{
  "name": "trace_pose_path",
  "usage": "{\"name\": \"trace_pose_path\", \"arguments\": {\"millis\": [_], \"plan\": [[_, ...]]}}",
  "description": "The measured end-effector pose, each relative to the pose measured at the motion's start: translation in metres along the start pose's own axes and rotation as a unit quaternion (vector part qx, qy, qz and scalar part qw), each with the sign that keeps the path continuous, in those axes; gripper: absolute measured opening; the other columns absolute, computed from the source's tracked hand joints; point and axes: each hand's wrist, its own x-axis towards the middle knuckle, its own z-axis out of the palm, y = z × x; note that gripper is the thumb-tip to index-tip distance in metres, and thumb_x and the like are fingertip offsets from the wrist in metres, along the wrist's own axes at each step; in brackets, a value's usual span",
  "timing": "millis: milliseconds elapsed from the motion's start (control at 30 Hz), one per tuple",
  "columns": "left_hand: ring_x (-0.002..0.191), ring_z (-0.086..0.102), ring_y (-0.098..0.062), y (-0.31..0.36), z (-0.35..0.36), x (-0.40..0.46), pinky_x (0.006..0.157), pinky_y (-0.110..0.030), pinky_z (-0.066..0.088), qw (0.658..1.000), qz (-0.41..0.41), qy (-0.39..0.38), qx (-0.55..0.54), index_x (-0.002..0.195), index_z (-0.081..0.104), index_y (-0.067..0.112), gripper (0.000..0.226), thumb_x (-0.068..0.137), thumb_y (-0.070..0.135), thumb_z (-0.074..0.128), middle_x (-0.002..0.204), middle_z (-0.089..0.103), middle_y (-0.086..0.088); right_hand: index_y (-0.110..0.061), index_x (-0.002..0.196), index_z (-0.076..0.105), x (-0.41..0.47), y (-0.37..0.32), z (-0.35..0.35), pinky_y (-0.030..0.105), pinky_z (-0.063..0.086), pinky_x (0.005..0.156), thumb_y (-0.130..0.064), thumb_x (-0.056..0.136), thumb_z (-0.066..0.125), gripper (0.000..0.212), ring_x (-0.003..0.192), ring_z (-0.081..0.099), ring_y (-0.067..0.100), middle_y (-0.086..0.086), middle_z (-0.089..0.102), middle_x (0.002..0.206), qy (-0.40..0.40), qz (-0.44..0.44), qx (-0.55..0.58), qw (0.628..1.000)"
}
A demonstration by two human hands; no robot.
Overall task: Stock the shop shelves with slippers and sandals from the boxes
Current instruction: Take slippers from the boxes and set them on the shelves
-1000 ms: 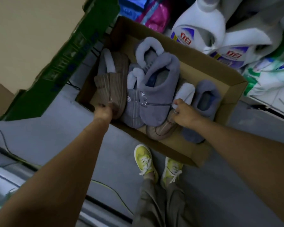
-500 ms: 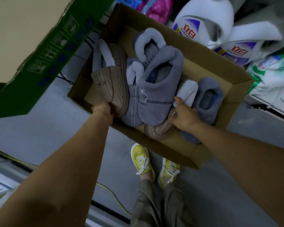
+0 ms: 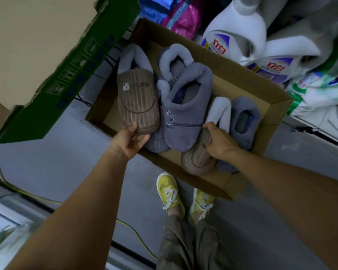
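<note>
shoes [image 3: 171,191], yellow with white laces, stand on the grey floor [image 3: 271,201] nearest the camera, just below the near edge of the cardboard box [image 3: 203,184].

left hand [image 3: 130,142] grasps the toe end of a brown ribbed slipper [image 3: 137,100], thumb on top and fingers curled beneath, at the near left corner of the box. this slipper is tilted up over the others, bear print facing up. right hand [image 3: 218,142] is curled around the top of a second brown slipper [image 3: 198,160], which lies low at the near side of the box, partly under the large grey slipper [image 3: 183,114] between the two hands.

these slippers look light, soft and plush, so they should squash rather than slip; the sole near the toe or the heel collar seems the firmest place to hold, and the fleece cuff would likely just fold. pulling the lower brown one out may drag the grey one resting on it.

further in, a small blue slipper [image 3: 242,121] sits just right of the right hand, touching a pale fleece cuff [image 3: 220,112]. another grey slipper [image 3: 174,61] lies toward the far wall.

beyond the box stand white detergent bottles [image 3: 232,36] and pink packets [image 3: 181,18], with a green carton [image 3: 72,75] to the left. no shelf for the slippers is in view.
</note>
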Motion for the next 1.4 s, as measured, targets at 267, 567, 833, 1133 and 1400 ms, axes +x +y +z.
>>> {"name": "trace_pose_path", "arguments": {"millis": [267,567,833,1133,1400], "plan": [[0.074,0.059,-0.016,-0.031,-0.011,-0.044,0.067,-0.03,0.054,0.994,0.07,0.042,0.077,0.115,0.059,0.013,0.025,0.092,0.021,0.057,0.096,0.061,-0.008,-0.034,0.104,0.054,-0.025,0.012,-0.049,0.045,0.051,0.088,-0.018,0.085,0.056,0.025,0.098,0.057,0.027,0.004,0.058,0.11,0.017,-0.043,0.063,0.997],[0.087,0.07,-0.023,-0.067,0.001,-0.079,0.074,-0.038,0.06,0.99,0.061,-0.054,0.117,0.119,0.06,0.013,0.027,0.094,0.01,0.051,0.105,0.067,-0.011,-0.024,0.081,0.065,-0.046,0.039,-0.1,0.042,0.054,0.08,-0.033,0.081,0.056,0.012,0.082,0.062,0.026,0.001,0.067,0.083,0.102,-0.026,0.038,0.994],[0.085,0.068,-0.026,-0.078,0.038,-0.075,0.069,-0.039,0.06,0.98,0.027,-0.061,0.186,0.112,0.06,0.015,0.024,0.091,0.005,0.052,0.101,0.067,-0.009,-0.036,0.132,0.043,-0.033,0.038,-0.098,0.045,0.047,0.097,-0.024,0.087,0.054,0.049,0.114,0.055,0.025,0.001,0.054,0.134,0.051,-0.064,0.043,0.996],[0.095,0.066,-0.029,-0.081,0.033,-0.056,0.07,-0.038,0.06,0.98,0.037,-0.062,0.184,0.126,0.053,0.017,0.034,0.095,0.005,0.048,0.111,0.066,-0.011,-0.03,0.152,0.013,-0.001,0.007,-0.094,0.048,0.04,0.104,-0.009,0.09,0.053,0.076,0.128,0.045,0.03,0.01,0.037,0.149,0.057,-0.131,0.092,0.985],[0.094,0.067,-0.026,-0.063,0.04,-0.081,0.075,-0.039,0.059,0.972,0.054,-0.083,0.212,0.125,0.055,0.017,0.035,0.092,0.004,0.052,0.109,0.066,-0.01,-0.03,0.111,0.057,-0.022,-0.014,-0.109,0.046,0.049,0.091,-0.014,0.092,0.048,0.026,0.101,0.058,0.034,0.013,0.062,0.119,0.046,-0.143,0.02,0.989]]}}
